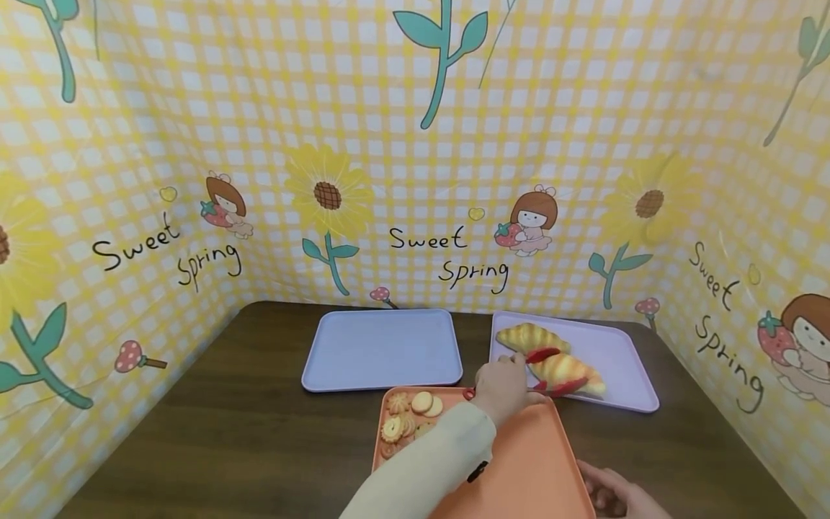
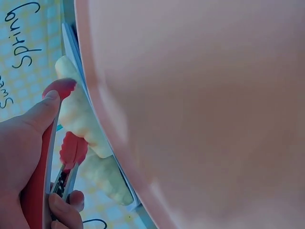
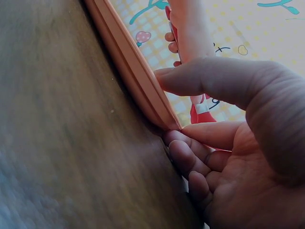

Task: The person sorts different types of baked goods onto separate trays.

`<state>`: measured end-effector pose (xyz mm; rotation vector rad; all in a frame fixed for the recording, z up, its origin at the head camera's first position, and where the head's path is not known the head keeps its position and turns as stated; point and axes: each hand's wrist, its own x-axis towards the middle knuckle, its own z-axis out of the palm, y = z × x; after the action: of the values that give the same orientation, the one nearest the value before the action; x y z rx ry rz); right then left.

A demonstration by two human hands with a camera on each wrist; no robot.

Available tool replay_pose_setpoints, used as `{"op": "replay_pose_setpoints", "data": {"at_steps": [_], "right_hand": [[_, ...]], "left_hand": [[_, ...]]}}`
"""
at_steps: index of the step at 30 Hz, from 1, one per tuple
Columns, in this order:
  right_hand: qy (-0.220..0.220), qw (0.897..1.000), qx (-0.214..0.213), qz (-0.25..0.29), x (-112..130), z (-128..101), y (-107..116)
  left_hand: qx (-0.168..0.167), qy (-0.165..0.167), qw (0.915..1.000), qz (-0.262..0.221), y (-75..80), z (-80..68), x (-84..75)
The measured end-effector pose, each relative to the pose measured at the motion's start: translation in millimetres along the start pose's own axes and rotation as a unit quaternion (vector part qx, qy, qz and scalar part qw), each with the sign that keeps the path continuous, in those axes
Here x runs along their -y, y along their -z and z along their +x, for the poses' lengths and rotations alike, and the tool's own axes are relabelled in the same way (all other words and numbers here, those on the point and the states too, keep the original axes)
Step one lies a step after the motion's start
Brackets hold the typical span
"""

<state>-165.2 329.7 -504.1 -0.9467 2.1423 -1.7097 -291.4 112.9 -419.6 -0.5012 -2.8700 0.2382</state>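
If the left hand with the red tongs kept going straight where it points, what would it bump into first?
Probably the nearer croissant on the lilac tray: the left hand aims its red tongs there, though exact depth is unclear.

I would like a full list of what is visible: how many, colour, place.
Orange tray: one, orange, front
Blue tray: one, pale blue, back left
Lilac tray: one, lilac, back right
Croissants: two, golden, on lilac tray
Tongs: one, red, tips at nearer croissant
Cookies: several, golden, orange tray's left part, partly hidden
Table: one, dark brown, beneath trays
Patterned cloth: one, yellow and white, behind table and both sides
Sleeve: one, cream, left arm
Small item: one, black, beside cuff, unclear
Left hand: one, gripping tongs
Right hand: one, at orange tray's right rim
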Motion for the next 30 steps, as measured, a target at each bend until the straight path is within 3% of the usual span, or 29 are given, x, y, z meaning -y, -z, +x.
{"op": "replay_pose_setpoints", "data": {"at_steps": [3, 10, 22, 30], "right_hand": [[-0.003, 1.000, 0.003, 0.004, 1.1, 1.5, 1.0], [0.037, 0.999, 0.007, 0.005, -3.2, 1.9, -1.5], [0.032, 0.999, 0.017, 0.008, -4.7, -0.1, 1.3], [0.031, 0.999, 0.021, 0.013, -4.2, -0.5, 1.6]], "left_hand": [[0.000, -0.002, 1.0000, 0.007, 0.1, -2.7, 0.2], [-0.004, 0.000, 1.0000, 0.007, -2.4, -5.9, 1.4], [-0.026, 0.009, 0.9973, -0.067, -0.6, -5.6, 7.3], [-0.039, -0.017, 0.9958, -0.081, 11.2, -11.5, 17.6]]}}
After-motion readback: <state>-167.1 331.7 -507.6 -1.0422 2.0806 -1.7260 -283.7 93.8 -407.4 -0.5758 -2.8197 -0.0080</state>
